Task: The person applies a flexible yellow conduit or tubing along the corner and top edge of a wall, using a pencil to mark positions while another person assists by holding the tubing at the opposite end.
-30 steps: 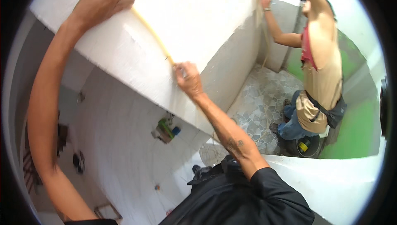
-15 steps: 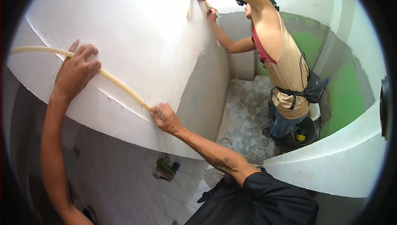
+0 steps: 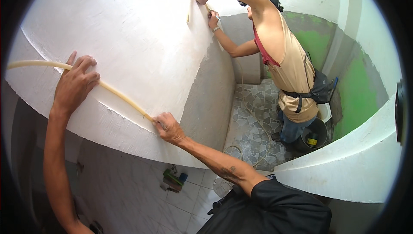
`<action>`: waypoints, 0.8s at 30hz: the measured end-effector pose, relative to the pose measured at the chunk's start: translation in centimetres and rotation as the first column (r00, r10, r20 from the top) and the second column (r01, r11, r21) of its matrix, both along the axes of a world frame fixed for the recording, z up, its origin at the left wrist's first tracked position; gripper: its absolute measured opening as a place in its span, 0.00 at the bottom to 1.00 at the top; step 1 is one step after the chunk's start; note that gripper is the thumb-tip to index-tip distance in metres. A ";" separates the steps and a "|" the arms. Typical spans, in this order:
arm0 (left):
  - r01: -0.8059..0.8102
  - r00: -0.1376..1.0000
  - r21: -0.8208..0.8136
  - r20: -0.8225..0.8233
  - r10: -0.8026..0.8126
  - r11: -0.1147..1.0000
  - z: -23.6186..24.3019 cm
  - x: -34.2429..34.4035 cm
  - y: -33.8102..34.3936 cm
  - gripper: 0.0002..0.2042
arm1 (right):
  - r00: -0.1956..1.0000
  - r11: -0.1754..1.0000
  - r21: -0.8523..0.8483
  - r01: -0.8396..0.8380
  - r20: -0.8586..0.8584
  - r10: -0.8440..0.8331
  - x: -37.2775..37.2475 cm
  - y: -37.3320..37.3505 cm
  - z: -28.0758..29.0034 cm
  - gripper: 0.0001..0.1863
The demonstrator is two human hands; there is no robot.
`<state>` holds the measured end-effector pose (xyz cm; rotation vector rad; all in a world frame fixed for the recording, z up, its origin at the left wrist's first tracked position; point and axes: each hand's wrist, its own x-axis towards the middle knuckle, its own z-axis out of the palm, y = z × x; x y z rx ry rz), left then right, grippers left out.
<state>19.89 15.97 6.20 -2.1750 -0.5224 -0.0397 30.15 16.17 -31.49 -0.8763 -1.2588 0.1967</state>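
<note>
In the head view, your left hand, blurred a second ago, now rests sharp and steady, fingers curled over the pale yellow flexible tube, holding it against the white plastered wall. Your right hand still pinches the tube farther right and lower. Beyond, a co-worker's hand now visibly grips a pen-like tool near the wall's edge. The tube seems steadier for this wall work.

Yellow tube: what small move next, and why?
Probably steady the yellow tube at the white wall: the left hand holds it there, the right hand pinches it farther right, and the co-worker holds up a pen-like tool.
</note>
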 end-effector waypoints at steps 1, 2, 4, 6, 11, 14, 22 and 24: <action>-0.002 1.000 -0.001 0.003 0.002 1.000 0.0 0.0 0.0 0.04 | 1.000 1.000 0.001 0.002 -0.001 -0.002 -0.1 0.0 0.0 0.06; -0.002 1.000 0.000 0.002 0.002 1.000 0.1 0.0 0.1 0.04 | 1.000 1.000 -0.005 0.002 -0.005 -0.002 -0.2 0.0 -0.1 0.06; 0.003 1.000 -0.032 -0.009 -0.004 0.999 0.2 -0.2 0.2 0.06 | 1.000 1.000 -0.010 0.001 -0.010 -0.001 -0.4 0.0 -0.1 0.07; 0.005 1.000 -0.029 -0.007 -0.005 1.000 0.0 -0.2 0.2 0.06 | 1.000 1.000 -0.023 -0.007 -0.006 0.007 -0.3 -0.1 -0.1 0.07; 0.000 1.000 -0.032 -0.002 0.000 0.999 0.0 0.0 0.1 0.06 | 1.000 1.000 -0.007 0.005 -0.003 -0.005 -0.4 0.1 -0.2 0.07; 0.001 1.000 -0.034 -0.005 -0.001 0.999 0.0 -0.1 0.1 0.06 | 1.000 1.000 -0.010 0.003 -0.006 -0.003 -0.5 0.1 -0.2 0.06; 0.001 1.000 -0.017 -0.002 -0.001 1.000 -0.1 -0.2 0.3 0.06 | 0.999 1.000 -0.010 -0.021 -0.033 0.021 -0.6 -0.2 0.1 0.07; 0.000 1.000 -0.020 -0.001 0.000 1.000 -0.1 -0.2 0.3 0.06 | 0.999 1.000 -0.007 -0.023 -0.038 0.023 -0.6 -0.2 0.1 0.07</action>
